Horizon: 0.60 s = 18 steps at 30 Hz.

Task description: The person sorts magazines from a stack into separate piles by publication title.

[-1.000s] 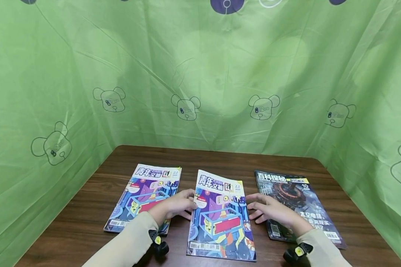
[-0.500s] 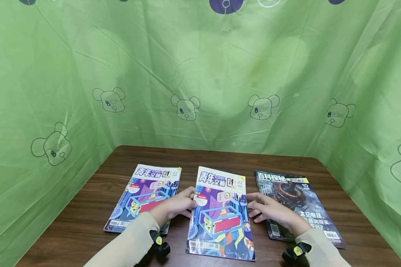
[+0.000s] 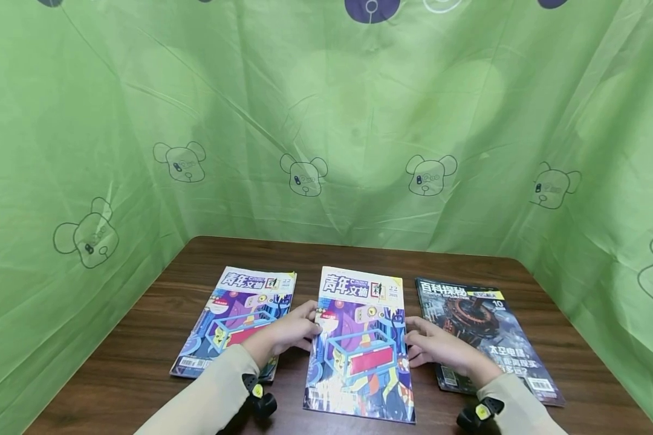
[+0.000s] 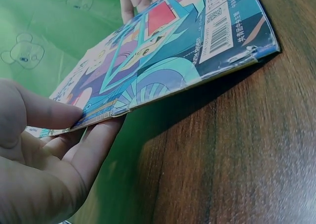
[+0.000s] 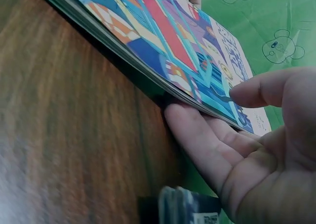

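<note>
A purple-and-blue magazine (image 3: 361, 350) with a white title band is in the middle of the table, its far end raised. My left hand (image 3: 289, 329) grips its left edge; the left wrist view shows the thumb (image 4: 54, 114) on the cover and fingers (image 4: 98, 145) underneath. On the opposite side my right hand (image 3: 443, 349) holds the right edge. There, in the right wrist view, fingers (image 5: 197, 130) reach below the edge while the thumb (image 5: 259, 91) lies over the cover. A shadowed gap shows under the magazine in both wrist views.
To the left lies a magazine with the same cover (image 3: 236, 302), on top of another dark-edged one. A dark magazine (image 3: 473, 326) lies at the right, partly under my right forearm. Green curtain (image 3: 359, 205) surrounds the brown wooden table (image 3: 354, 257).
The middle magazine's far end has risen and tipped toward the camera. My right hand has come from beside the right edge to hold it; the left hand keeps its grip.
</note>
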### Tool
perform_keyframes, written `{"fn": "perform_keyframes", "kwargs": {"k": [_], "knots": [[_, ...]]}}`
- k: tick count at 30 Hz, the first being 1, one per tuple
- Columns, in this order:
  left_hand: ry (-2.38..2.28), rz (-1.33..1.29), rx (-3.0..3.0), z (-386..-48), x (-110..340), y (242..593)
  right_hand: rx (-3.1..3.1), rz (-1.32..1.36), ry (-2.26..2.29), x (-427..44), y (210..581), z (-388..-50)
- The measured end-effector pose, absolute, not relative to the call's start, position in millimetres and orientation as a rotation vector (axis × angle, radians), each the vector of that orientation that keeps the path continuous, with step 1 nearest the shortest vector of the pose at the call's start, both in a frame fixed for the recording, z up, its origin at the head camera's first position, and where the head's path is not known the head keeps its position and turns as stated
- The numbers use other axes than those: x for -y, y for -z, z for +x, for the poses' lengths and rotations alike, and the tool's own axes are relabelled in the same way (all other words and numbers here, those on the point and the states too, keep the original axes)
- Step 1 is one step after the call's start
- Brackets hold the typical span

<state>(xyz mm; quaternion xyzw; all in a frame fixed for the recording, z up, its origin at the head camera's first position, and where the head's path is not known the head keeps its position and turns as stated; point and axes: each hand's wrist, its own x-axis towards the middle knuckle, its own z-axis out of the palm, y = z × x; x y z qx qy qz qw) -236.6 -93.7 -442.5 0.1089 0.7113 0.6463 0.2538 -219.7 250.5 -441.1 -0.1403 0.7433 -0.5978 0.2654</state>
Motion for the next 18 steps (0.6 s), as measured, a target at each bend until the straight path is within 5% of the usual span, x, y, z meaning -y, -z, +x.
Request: {"fn": "perform_keyframes", "kwargs": {"k": [18], "knots": [[-1.761, 0.239, -1.975, -243.6, 99.1, 445.7, -1.959, -0.342, 1.741, -245.4, 443.7, -222.1]]}}
